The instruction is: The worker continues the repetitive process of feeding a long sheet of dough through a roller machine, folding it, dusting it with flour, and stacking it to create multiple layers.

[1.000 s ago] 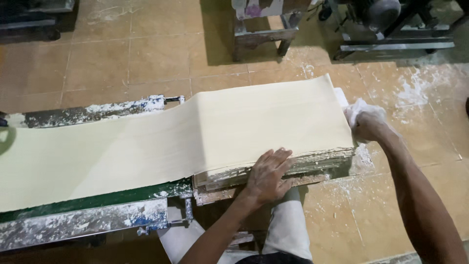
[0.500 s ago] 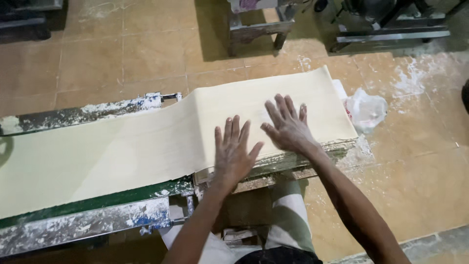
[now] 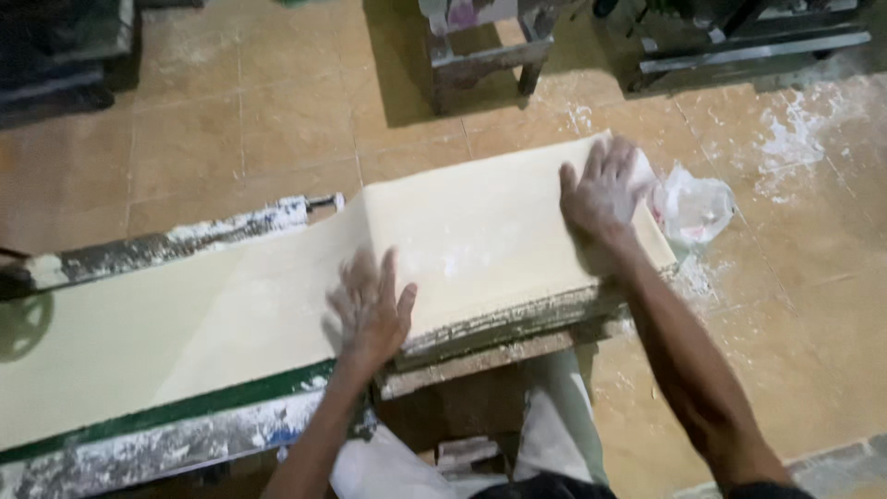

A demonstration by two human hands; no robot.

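Dough sheet (image 3: pixel 277 305), pale cream, long and thin, runs off flour-caked conveyor frame (image 3: pixel 166 236) at left onto stack of folded layers on low board (image 3: pixel 517 346). Left hand (image 3: pixel 370 310) flat on sheet near front edge, fingers spread, blurred. Right hand (image 3: pixel 601 199) flat at far right end, fingers spread, floury. Clear plastic bag (image 3: pixel 693 208) just beside stack on tiled floor (image 3: pixel 231 120). Sheet looks soft, limp, easily torn or stretched; stack likely heavy. Best handled with open palms, or lifted by edges with support underneath.
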